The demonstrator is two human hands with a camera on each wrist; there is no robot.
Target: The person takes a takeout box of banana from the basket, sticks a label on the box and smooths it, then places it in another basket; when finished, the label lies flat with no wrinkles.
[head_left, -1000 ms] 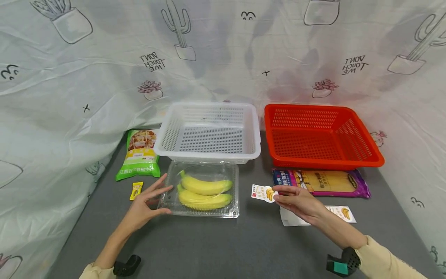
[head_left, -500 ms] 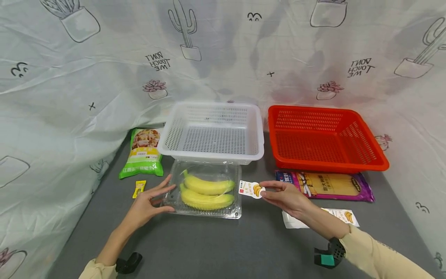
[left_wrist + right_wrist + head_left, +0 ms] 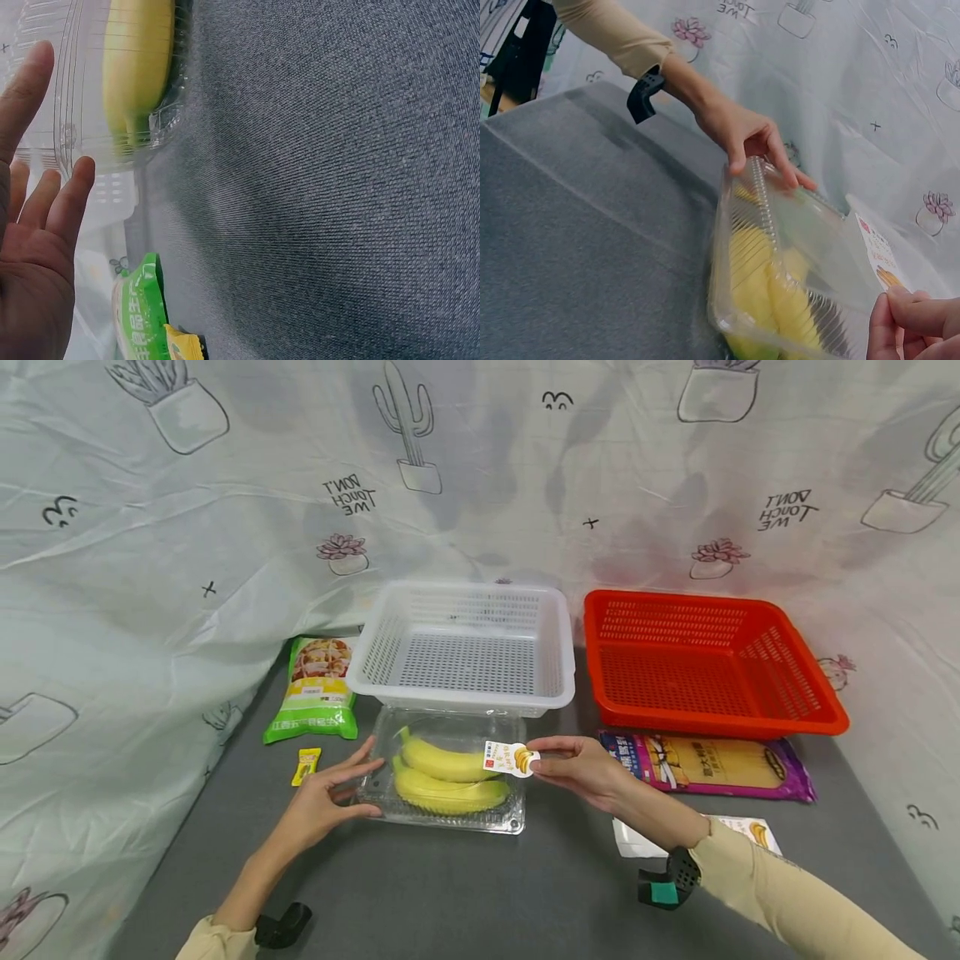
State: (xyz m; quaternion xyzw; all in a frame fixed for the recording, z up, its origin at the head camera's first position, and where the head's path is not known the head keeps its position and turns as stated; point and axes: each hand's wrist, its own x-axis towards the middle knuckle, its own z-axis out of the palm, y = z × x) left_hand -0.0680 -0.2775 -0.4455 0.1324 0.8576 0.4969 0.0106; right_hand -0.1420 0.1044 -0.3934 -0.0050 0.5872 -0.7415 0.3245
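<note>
A clear plastic clamshell box [image 3: 450, 817] with two bananas [image 3: 450, 793] inside sits in front of the white basket, its lid down. At its left end my left hand [image 3: 322, 797] touches the box with spread, fairly straight fingers; the right wrist view shows the thumb and fingertips on its edge and top. My right hand [image 3: 581, 770] pinches a small white label [image 3: 501, 757] with a banana picture by its right end. In the head view the label overlaps the lid's right part. Up close in the right wrist view, the label [image 3: 876, 251] is tilted; contact with the lid cannot be told.
Behind stand a white basket [image 3: 461, 700] and a red basket [image 3: 720, 720]. To the left lie a green food bag [image 3: 315, 693] and a small yellow packet [image 3: 306, 767]. A purple noodle pack [image 3: 712, 764] and a white sheet with a banana print [image 3: 753, 831] are at right.
My right hand has moved left with the label, from beside the box to over its right part. The left hand has stayed at the box's left end.
</note>
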